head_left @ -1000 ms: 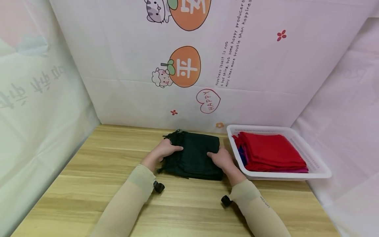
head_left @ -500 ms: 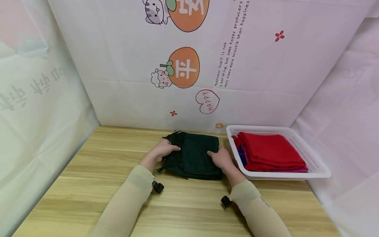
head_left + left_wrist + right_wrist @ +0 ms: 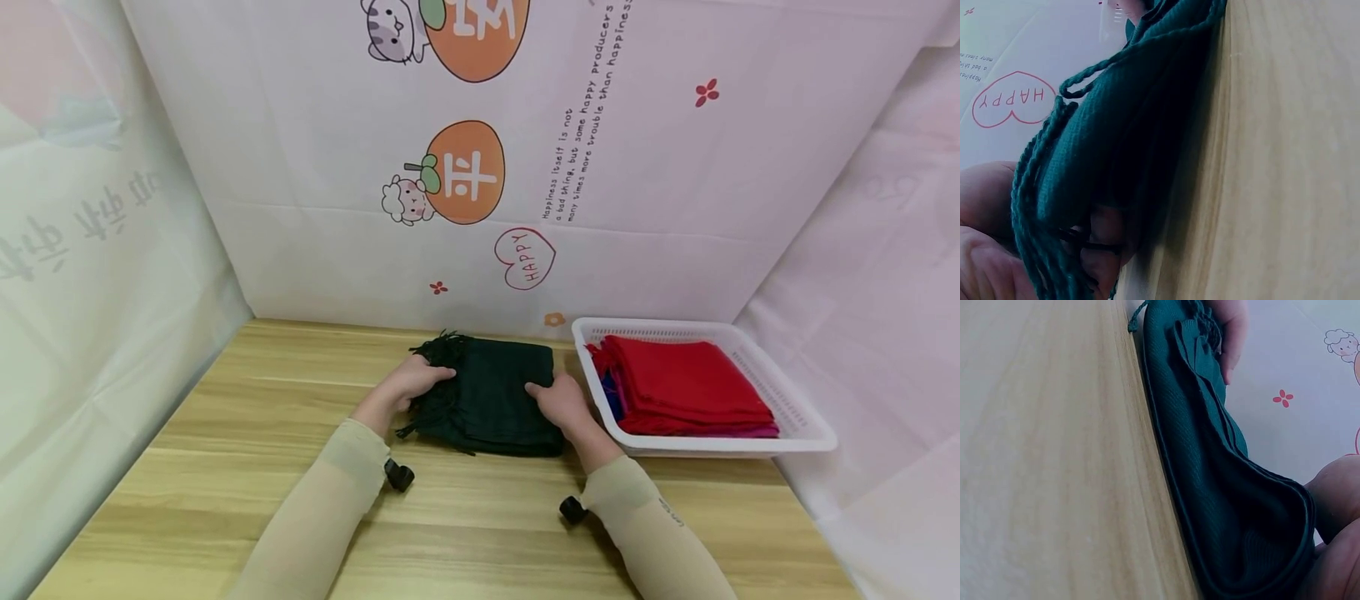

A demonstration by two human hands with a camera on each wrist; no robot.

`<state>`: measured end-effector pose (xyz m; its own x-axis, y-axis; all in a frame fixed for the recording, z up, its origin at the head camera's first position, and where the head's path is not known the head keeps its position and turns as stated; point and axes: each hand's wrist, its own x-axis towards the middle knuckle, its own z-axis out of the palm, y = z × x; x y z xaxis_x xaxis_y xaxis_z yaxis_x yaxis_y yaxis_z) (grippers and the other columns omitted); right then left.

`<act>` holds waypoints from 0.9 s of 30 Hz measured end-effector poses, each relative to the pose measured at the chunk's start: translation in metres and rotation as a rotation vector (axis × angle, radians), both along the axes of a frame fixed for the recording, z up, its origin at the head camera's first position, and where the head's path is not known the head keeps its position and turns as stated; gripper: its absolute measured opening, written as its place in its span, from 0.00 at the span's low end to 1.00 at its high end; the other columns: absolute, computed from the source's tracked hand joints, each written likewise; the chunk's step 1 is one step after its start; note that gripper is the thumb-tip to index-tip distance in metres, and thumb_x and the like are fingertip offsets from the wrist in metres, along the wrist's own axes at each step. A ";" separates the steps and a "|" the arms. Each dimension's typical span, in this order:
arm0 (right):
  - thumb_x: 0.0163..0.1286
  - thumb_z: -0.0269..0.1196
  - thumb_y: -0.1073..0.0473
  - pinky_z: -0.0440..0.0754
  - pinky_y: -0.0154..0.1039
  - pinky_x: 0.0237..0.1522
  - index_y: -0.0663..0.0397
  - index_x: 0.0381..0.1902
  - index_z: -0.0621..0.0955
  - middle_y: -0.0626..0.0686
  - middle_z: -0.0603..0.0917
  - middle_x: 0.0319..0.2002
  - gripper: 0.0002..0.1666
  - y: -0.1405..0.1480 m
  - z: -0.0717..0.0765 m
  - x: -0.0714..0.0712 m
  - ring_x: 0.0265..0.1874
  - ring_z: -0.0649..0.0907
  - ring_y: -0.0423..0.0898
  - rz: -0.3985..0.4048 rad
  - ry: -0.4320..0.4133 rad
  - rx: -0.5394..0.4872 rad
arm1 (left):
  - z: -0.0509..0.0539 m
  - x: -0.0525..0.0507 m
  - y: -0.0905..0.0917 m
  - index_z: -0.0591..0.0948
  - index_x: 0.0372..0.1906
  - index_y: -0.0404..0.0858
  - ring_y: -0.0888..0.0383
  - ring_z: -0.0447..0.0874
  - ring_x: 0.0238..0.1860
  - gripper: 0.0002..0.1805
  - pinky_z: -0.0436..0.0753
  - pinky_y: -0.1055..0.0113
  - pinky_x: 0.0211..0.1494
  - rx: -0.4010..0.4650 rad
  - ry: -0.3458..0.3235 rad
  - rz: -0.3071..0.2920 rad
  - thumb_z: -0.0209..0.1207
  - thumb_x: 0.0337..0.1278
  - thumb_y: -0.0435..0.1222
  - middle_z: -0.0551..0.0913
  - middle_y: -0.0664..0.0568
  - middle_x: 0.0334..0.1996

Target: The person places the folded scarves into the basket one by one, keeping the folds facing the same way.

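Note:
A folded dark green scarf (image 3: 506,396) with a twisted fringe lies flat on the wooden table. My left hand (image 3: 408,379) grips its fringed end, thumb on top; in the left wrist view fingers (image 3: 1107,244) show beneath the cloth. At the opposite, folded end my right hand (image 3: 561,402) holds the scarf, its thumb over the upper face. The right wrist view shows the layers of the green scarf (image 3: 1210,469) bulging in a loop near that hand, with the lower layer along the tabletop. Most of the right fingers are hidden behind the cloth.
Close to the right hand stands a white plastic basket (image 3: 806,433). Inside it, a folded red scarf (image 3: 686,379) tops a stack with magenta and blue cloth below. A printed white sheet (image 3: 337,250) rises behind the table (image 3: 465,533), and white sheets hang on both sides.
The left hand and the fringed end have shifted slightly left. Both hands keep their hold on the green scarf, and the basket stays in place.

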<state>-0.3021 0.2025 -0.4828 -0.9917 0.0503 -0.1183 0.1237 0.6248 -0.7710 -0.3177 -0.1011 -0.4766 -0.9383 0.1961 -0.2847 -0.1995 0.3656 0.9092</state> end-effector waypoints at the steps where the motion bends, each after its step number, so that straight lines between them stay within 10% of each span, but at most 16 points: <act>1: 0.86 0.63 0.52 0.64 0.66 0.82 0.77 0.85 0.57 0.75 0.64 0.82 0.47 0.000 0.000 0.000 0.82 0.66 0.71 0.000 0.001 -0.001 | 0.000 0.000 0.000 0.70 0.31 0.42 0.61 0.51 0.18 0.23 0.70 0.57 0.39 -0.007 0.003 -0.006 0.63 0.83 0.49 0.56 0.59 0.17; 5: 0.86 0.63 0.51 0.63 0.66 0.82 0.77 0.85 0.57 0.75 0.63 0.83 0.47 0.000 0.002 0.000 0.82 0.65 0.71 0.004 0.000 0.002 | -0.001 -0.001 0.002 0.73 0.32 0.39 0.57 0.59 0.23 0.22 0.72 0.56 0.40 -0.025 0.022 -0.007 0.61 0.84 0.48 0.66 0.55 0.23; 8: 0.86 0.63 0.51 0.62 0.65 0.83 0.77 0.85 0.57 0.75 0.63 0.83 0.47 0.001 0.001 0.000 0.83 0.64 0.70 0.009 0.012 0.009 | -0.001 0.000 0.002 0.77 0.68 0.26 0.45 0.82 0.52 0.28 0.81 0.48 0.64 -0.039 0.025 -0.008 0.61 0.85 0.47 0.82 0.36 0.57; 11: 0.86 0.63 0.52 0.62 0.65 0.83 0.77 0.85 0.57 0.75 0.63 0.83 0.47 0.001 0.001 0.000 0.83 0.64 0.70 0.014 0.035 0.025 | -0.002 0.000 0.002 0.57 0.88 0.27 0.33 0.57 0.85 0.43 0.66 0.35 0.82 -0.048 0.020 -0.014 0.59 0.86 0.47 0.57 0.32 0.87; 27: 0.85 0.64 0.54 0.67 0.67 0.80 0.78 0.82 0.63 0.76 0.69 0.79 0.43 0.002 0.002 -0.001 0.79 0.70 0.72 0.027 0.128 0.050 | -0.001 0.003 0.001 0.57 0.88 0.29 0.31 0.55 0.86 0.39 0.66 0.30 0.81 -0.096 0.058 -0.049 0.55 0.89 0.45 0.55 0.33 0.88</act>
